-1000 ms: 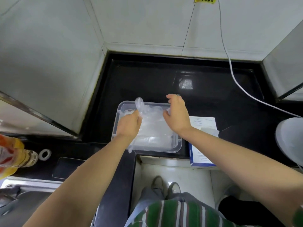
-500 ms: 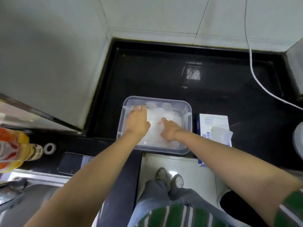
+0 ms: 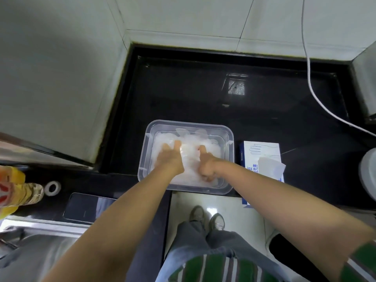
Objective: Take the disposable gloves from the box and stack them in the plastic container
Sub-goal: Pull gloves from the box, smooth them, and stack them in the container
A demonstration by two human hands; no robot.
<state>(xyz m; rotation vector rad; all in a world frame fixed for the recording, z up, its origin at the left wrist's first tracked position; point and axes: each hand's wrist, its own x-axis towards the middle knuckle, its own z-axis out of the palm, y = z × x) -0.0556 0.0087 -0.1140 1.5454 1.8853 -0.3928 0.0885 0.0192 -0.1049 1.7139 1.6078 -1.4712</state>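
gloves (image 3: 190, 154): translucent white; container (image 3: 145, 151): clear; box (image 3: 262, 149): blue-white; counter (image 3: 183, 94): glossy black; shirt (image 3: 213, 269): green-white stripes

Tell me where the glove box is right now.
In the head view, the glove box sits on the black counter, just right of the plastic container, with its near end at the counter's front edge.

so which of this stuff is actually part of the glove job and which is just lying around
Job:
plastic container, gloves in it, glove box, left hand and right hand on the gloves.

Lying about:
phone, tape roll, bottle, white cable.
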